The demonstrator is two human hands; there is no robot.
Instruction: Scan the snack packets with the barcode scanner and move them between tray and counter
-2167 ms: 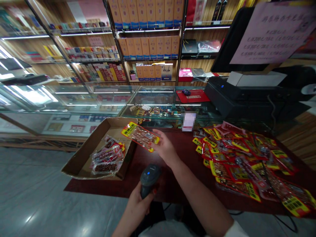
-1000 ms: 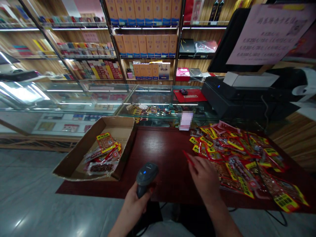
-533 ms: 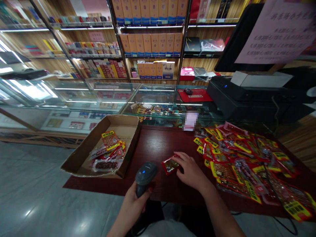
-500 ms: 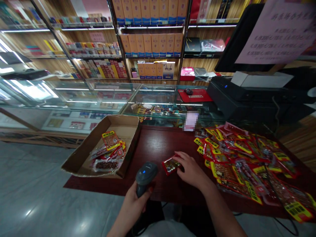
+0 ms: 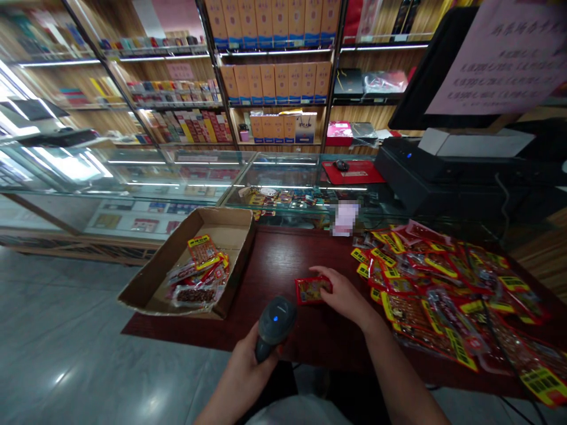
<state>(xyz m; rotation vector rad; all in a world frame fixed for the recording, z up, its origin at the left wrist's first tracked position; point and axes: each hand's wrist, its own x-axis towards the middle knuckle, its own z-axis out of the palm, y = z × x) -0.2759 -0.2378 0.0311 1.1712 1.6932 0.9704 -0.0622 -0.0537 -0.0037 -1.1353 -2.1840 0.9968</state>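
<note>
My left hand [image 5: 253,363] is closed around the handle of a dark grey barcode scanner [image 5: 277,321] with a blue light on top. The scanner is held over the near edge of the dark red-brown table [image 5: 283,248]. To its upper right, my right hand [image 5: 343,295] grips the right end of a small red snack packet [image 5: 310,290] between thumb and fingers. A large heap of red and yellow snack packets [image 5: 425,289] lies right of that hand. On the left, an open cardboard box [image 5: 150,289] holds several similar packets [image 5: 201,274].
Behind the table runs a glass display counter [image 5: 186,171]. A red mat [image 5: 363,172] with a mouse [image 5: 341,165] lies on it. A monitor [image 5: 411,88] and black machine [image 5: 443,171] stand at the right. A cable [image 5: 491,330] crosses the packet heap.
The small packet has turned to lie more level in my right hand's grip. The scanner in my left hand has shifted slightly right, and the whole view has moved a little.
</note>
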